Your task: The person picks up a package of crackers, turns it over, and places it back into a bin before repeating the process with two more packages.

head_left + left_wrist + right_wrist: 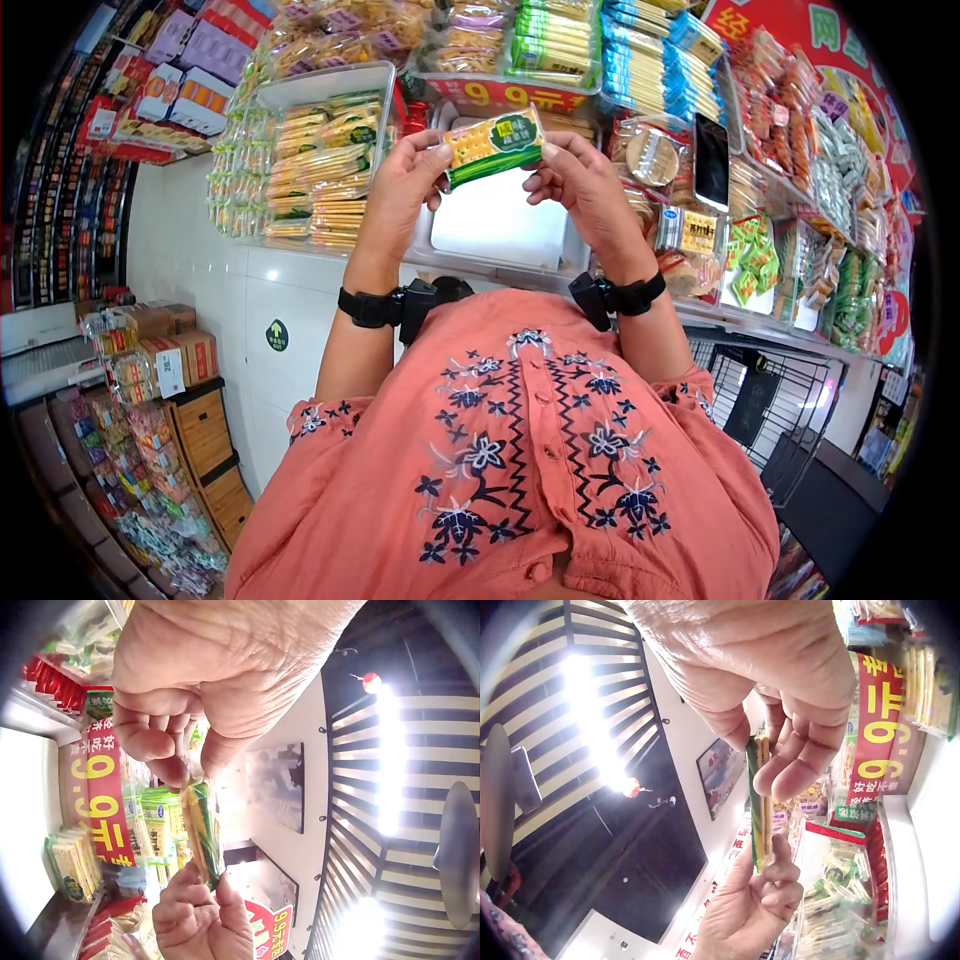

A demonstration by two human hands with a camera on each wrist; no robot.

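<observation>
Between my two hands is a flat packet of crackers [495, 148] with a green and yellow wrapper, its printed face turned up toward the head camera. My left hand [408, 172] pinches its left end between thumb and fingers. The other end is pinched by my right hand [588, 190]. Both wrist views show the packet [201, 829] [759, 799] nearly edge-on, with a hand at each end. Below it lies a display bin with a bare white bottom [490, 228]. Similar yellow and green packets [325, 165] fill the clear bin to the left.
A black phone [711, 160] lies over the biscuit packs on the right. Behind are bins of green packets [553, 40] and blue packets [650, 65], above a red price sign [500, 93]. A wire cart [770, 400] stands at lower right, cartons [180, 350] at left.
</observation>
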